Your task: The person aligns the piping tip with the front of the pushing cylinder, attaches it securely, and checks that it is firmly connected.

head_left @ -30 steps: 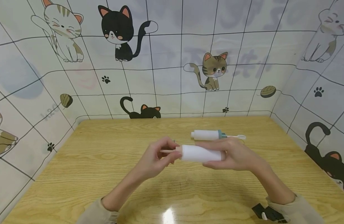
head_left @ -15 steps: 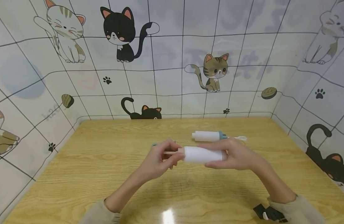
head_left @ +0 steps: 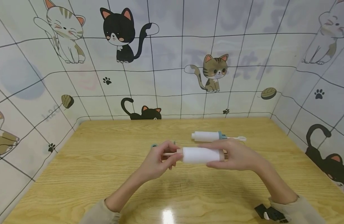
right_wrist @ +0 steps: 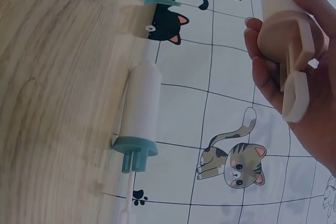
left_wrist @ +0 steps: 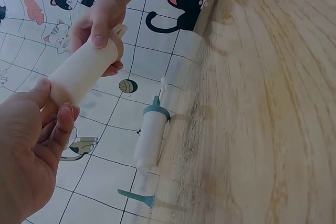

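A white tube point(head_left: 201, 155) with beige ends is held level between both hands, above the table. My left hand point(head_left: 159, 160) pinches its narrow beige left end, where a thin beige rod point(head_left: 169, 154) points back past the fingers. My right hand point(head_left: 234, 155) grips the other end, fingers on one side and thumb on the other. In the right wrist view, that end has a beige cap point(right_wrist: 281, 38) with a pale loop-shaped piece point(right_wrist: 296, 95) sticking out of it. The right palm hides part of the cap in the head view.
Behind the hands, a similar white tube point(head_left: 206, 136) with a teal cap point(head_left: 220, 135) and a thin white loop-ended stick point(head_left: 240, 138) lies on the wooden table point(head_left: 104, 161). A small teal piece point(left_wrist: 136, 198) lies beside it. Cat-print sheeting point(head_left: 166, 77) walls the table.
The tube stays between both hands. The right fingers have shifted slightly on it, and more of its beige right end shows now. The view has shifted a little.
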A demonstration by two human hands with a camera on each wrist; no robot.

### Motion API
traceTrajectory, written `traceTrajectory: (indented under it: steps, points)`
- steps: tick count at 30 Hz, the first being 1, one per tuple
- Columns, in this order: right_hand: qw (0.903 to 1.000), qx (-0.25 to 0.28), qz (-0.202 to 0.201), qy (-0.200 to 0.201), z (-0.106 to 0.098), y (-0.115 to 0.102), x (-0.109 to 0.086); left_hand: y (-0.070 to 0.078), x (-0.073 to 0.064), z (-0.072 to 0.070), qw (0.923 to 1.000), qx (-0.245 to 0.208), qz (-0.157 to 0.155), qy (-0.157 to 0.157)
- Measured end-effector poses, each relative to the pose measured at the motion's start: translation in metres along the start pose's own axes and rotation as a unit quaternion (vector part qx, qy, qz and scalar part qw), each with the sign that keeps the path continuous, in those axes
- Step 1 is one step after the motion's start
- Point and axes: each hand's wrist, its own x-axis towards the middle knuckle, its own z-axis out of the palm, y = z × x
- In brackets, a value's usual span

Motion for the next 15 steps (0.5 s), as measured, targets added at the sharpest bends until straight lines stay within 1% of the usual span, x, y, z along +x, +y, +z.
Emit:
traceTrajectory:
  steps: [3, 6, 10, 15]
  points:
    - [0.9997, 0.015, 0.011, -0.013, -0.001, 0.002, -0.002, -0.003, 0.000, 0.000, 1.0000, -0.002, 0.005, 0.006]
    - [0.9991, 0.030, 0.023, -0.022, -0.001, 0.005, -0.003, -0.006, 0.000, 0.000, 1.0000, -0.004, -0.001, 0.009]
    - [0.9988, 0.024, 0.036, -0.023, -0.001, 0.007, -0.005, -0.010, -0.001, -0.001, 0.9996, -0.014, -0.020, 0.012]
    - [0.9988, -0.007, 0.038, -0.028, -0.002, 0.010, -0.007, -0.016, -0.004, -0.003, 0.9991, -0.021, -0.034, 0.013]
